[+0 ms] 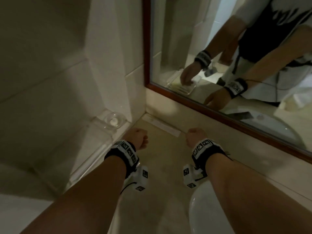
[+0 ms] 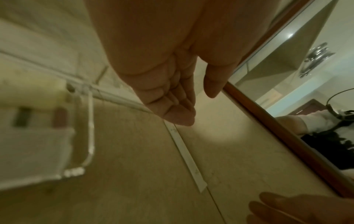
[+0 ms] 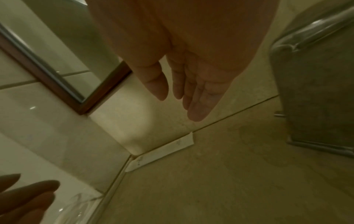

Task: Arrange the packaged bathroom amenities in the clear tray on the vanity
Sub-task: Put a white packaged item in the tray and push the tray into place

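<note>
A clear tray (image 1: 94, 142) stands on the vanity against the left wall. In the left wrist view the tray (image 2: 90, 121) holds blurred white and yellowish packets (image 2: 34, 142). One long thin white packet (image 1: 163, 126) lies flat on the counter along the back wall, also seen in both wrist views (image 2: 188, 160) (image 3: 162, 150). My left hand (image 1: 138, 137) hovers beside the tray's right edge, fingers straight and empty (image 2: 184, 103). My right hand (image 1: 194, 135) hovers near the packet's right end, fingers relaxed and empty (image 3: 184, 97). Neither hand touches the packet.
A wood-framed mirror (image 1: 219, 112) runs along the back right. A white basin (image 1: 204, 210) sits under my right forearm. A round clear glass piece (image 1: 114, 121) stands at the tray's far end. A metal fixture (image 3: 316, 72) rises on the right.
</note>
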